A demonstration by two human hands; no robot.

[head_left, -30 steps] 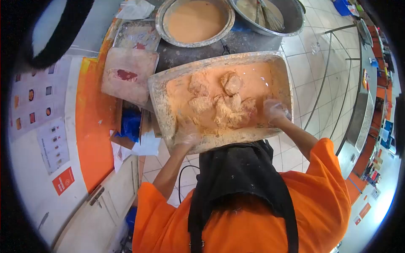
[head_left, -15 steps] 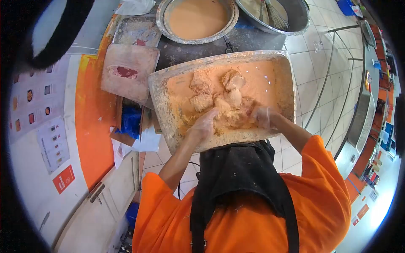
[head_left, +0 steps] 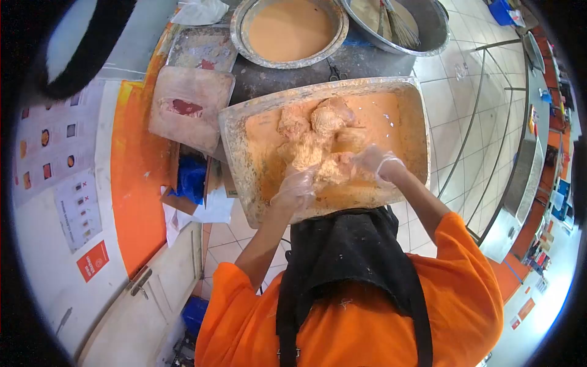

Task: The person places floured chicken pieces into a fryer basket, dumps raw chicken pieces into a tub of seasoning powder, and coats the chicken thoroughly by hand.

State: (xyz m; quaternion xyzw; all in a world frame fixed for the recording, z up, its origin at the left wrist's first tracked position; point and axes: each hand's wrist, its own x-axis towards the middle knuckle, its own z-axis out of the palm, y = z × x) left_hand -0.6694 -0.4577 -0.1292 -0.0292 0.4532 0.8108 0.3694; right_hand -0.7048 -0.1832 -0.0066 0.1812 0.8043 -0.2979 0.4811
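A large rectangular tub (head_left: pixel 247 194) holds orange-tinted flour with several coated lumps, likely meat pieces (head_left: pixel 330 116), heaped near its middle. My left hand (head_left: pixel 298 186), in a clear plastic glove, touches the lower left side of the heap; its fingertips blur into the pieces. On the heap's right side is my right hand (head_left: pixel 374 164), also gloved, with fingers pointing left against a coated piece. Whether either hand grips a piece is hidden by flour and glove.
Behind the tub stand a round bowl of orange liquid (head_left: pixel 290 30) and a metal basin (head_left: pixel 437 37) with a whisk (head_left: pixel 400 27). A flour-dusted lid-like tray (head_left: pixel 191 110) lies at the left. Scissors (head_left: pixel 334 70) rest behind the tub's rim.
From the tub's sides, both hands have come inward to the heap. The coated pieces have shifted and bunched together, farther from the near rim.
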